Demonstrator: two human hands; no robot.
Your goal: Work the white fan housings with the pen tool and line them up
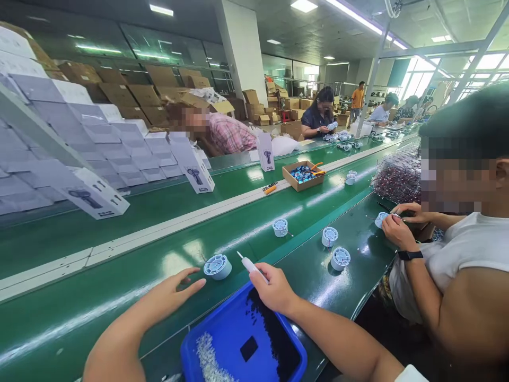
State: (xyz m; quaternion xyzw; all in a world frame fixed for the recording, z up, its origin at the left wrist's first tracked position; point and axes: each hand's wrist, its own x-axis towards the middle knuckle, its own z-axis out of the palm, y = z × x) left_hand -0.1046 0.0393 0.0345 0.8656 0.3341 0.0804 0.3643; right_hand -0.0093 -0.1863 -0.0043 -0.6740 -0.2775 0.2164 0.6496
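My left hand (169, 296) lies open on the green conveyor belt (119, 297), fingers stretched toward a small round white-and-blue part (217, 266) just beyond the fingertips, not touching it. My right hand (273, 289) is closed around a white pen-like tool (251, 265) whose tip points up and left toward that part. Below both hands sits a blue tray (278, 323) with a dark mat and a heap of tiny silvery pieces (207, 356).
Three more round parts (330, 236) rest on the belt to the right. A seated co-worker's hands (397, 225) handle another one at right. A cardboard box (303, 175), white product boxes (93, 196) and other workers are further along the line.
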